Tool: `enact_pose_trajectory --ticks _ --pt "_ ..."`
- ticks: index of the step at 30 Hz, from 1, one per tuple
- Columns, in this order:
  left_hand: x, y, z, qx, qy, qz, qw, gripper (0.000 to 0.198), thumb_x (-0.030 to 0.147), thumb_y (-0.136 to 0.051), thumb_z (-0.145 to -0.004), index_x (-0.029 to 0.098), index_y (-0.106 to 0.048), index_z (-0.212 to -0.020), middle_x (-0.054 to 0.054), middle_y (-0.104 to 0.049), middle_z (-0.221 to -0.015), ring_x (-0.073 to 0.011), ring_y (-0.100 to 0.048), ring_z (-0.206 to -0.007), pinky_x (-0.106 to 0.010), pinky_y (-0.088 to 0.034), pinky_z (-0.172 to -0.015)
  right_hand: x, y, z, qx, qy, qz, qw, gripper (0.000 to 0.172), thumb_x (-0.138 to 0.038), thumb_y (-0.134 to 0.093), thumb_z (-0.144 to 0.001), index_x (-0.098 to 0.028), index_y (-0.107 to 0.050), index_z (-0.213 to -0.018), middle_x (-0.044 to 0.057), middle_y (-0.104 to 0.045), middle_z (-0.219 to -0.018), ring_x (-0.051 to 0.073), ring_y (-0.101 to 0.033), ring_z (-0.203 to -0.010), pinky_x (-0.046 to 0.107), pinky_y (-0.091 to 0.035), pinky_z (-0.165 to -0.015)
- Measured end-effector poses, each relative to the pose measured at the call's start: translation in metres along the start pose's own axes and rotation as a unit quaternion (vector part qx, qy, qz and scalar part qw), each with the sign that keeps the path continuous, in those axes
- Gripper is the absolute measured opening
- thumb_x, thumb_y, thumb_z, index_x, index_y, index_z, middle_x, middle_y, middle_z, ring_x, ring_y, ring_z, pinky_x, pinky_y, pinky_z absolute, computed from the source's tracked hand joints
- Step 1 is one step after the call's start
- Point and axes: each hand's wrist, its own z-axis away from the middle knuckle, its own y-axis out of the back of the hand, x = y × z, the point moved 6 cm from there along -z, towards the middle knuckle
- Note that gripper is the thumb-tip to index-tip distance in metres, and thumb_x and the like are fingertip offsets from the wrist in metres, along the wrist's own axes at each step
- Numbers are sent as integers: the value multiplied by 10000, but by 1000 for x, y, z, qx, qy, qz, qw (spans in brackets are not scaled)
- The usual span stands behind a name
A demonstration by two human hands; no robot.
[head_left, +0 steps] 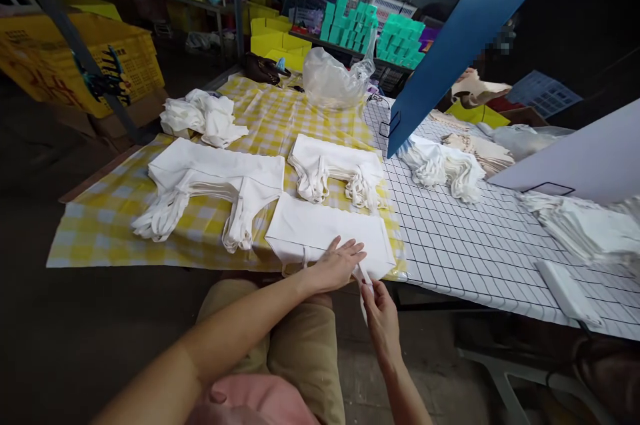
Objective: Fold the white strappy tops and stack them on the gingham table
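A white strappy top [325, 225] lies spread near the front edge of the yellow-checked cloth. My left hand [339, 265] rests flat on its lower right part, fingers stretched out. Just past the table edge, my right hand [382, 310] pinches one of the top's narrow white straps [366, 275] between thumb and fingers. Behind and to the left lies a stack of white tops [220, 168] with wide straps hanging toward me. A smaller stack of white tops [340, 157], its straps bunched in loops, lies directly behind the spread one.
A crumpled white cloth heap [203, 117] and a clear plastic bag [333, 78] sit farther back on the checked cloth [95, 231]. To the right, a blue divider [450, 51] rises from the grid-patterned table cover [430, 245], near more garment piles. A yellow crate [135, 65] stands at left.
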Motion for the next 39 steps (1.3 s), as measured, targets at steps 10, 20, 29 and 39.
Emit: enact_pose_trajectory --ticks 10,20,29,39 --pt "-8 -15 -9 -3 11 5 1000 470 134 -383 -807 182 -450 -1269 -59 -366 -1428 -174 -284 -1331 -419 -160 -1103 -26 35 17 -23 -3 162 986 414 -576 -443 -758 -196 -600 -719 -7 -524 -544 125 -429 -487 214 -325 -463" --pt "-6 -9 -5 -42 3 26 999 525 109 -396 -784 125 -400 -1309 -95 -301 -1455 -191 -222 -1355 -430 -129 -1110 4 53 58 -74 4 170 983 430 -607 -505 -711 -209 -603 -581 85 -605 -794 217 -572 -766 273 -455 -649" --pt "-36 43 10 39 44 216 975 499 140 -326 -816 158 -428 -1305 -38 -378 -1418 -115 -347 -1296 -254 -257 -1084 39 50 64 92 -157 1 983 534 -547 -573 -664 -172 -578 -1045 113 -604 -1066 249 -569 -953 328 -462 -771" --pt "-81 57 70 -15 83 102 991 466 178 -365 -851 159 -405 -1315 -69 -343 -1435 -144 -243 -1347 -364 -146 -1115 -14 -141 33 -163 -175 -254 937 465 -448 -687 -604 -253 -609 -1019 60 -609 -1125 231 -546 -1019 301 -437 -765"
